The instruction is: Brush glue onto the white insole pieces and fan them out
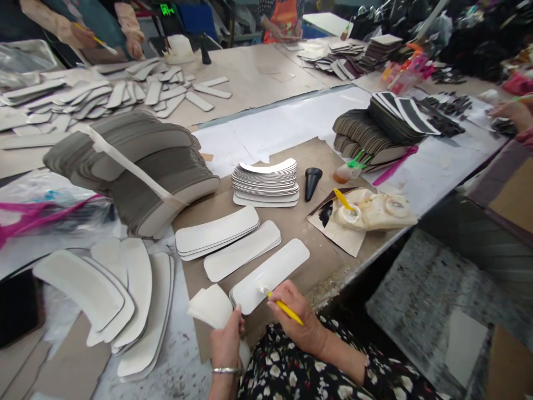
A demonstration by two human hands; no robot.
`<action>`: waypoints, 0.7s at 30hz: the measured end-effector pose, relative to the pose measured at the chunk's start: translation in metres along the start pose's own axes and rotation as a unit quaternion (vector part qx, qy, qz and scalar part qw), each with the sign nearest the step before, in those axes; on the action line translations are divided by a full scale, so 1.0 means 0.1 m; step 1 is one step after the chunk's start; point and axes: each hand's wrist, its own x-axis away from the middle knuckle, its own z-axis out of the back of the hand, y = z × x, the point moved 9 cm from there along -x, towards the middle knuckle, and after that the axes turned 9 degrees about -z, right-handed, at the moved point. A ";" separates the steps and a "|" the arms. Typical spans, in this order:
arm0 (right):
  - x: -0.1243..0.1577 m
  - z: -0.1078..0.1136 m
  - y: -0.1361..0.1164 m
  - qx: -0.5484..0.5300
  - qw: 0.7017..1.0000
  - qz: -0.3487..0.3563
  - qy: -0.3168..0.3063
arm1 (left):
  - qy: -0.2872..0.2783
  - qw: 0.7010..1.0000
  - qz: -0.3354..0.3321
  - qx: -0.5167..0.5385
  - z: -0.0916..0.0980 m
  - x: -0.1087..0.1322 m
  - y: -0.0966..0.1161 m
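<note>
In my right hand [297, 316] is a yellow-handled brush [287, 308], its white-coated tip touching the top white curved strip [270, 275] of a small stack. That strip has a wet sheen. My left hand [227, 339], wearing a bangle, is closed around several pale curved pieces [211, 305] that fan out beside the stack's near end; its thumb is close to the strip's edge. Two more small stacks of white strips [244, 250] lie just beyond. To the right, a second yellow brush [343, 200] stands in a stained white glue container [385, 211].
A tall tied bundle of grey pieces [141, 166] stands left, with loose curved pieces [95, 289] nearer. Behind are a neat white stack [265, 183], a black cone [312, 183] and a dark stack [375, 128]. Co-workers' hands [85, 38] show across the table.
</note>
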 end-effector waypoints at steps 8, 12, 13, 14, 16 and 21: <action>-0.22 0.26 0.38 -0.004 0.994 -0.083 0.073 | -0.023 0.999 0.025 0.010 -0.02 -0.09 -0.14; -0.24 0.63 0.33 0.103 0.984 0.013 0.142 | -0.029 0.999 0.033 0.012 -0.01 -0.11 -0.17; -0.23 0.65 0.30 0.124 0.982 0.030 0.139 | -0.028 0.999 0.035 0.011 -0.01 -0.11 -0.17; -0.22 0.63 0.27 0.146 0.980 0.045 0.131 | -0.026 0.999 0.036 0.010 0.00 -0.10 -0.17; -0.19 0.52 0.22 0.191 0.973 0.060 0.111 | -0.022 0.999 0.035 0.010 0.01 -0.09 -0.15; -0.08 0.18 0.10 0.165 0.984 0.070 0.019 | -0.019 0.999 0.033 0.004 0.00 -0.07 -0.11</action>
